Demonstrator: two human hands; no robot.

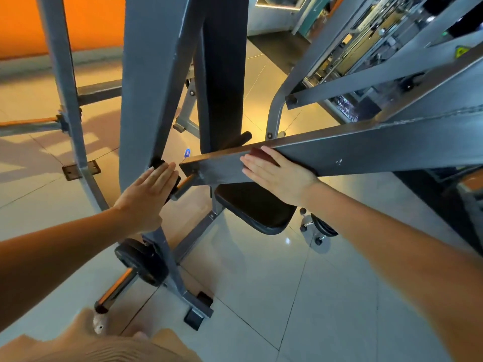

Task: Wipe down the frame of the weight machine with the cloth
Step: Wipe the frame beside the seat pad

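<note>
On frame beam, R hand presses cloth w/ flat fingers; L hand released, flat by upright

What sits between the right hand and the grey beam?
A dark red cloth, pressed flat under the right hand against the grey beam, as the head view shows.
</note>
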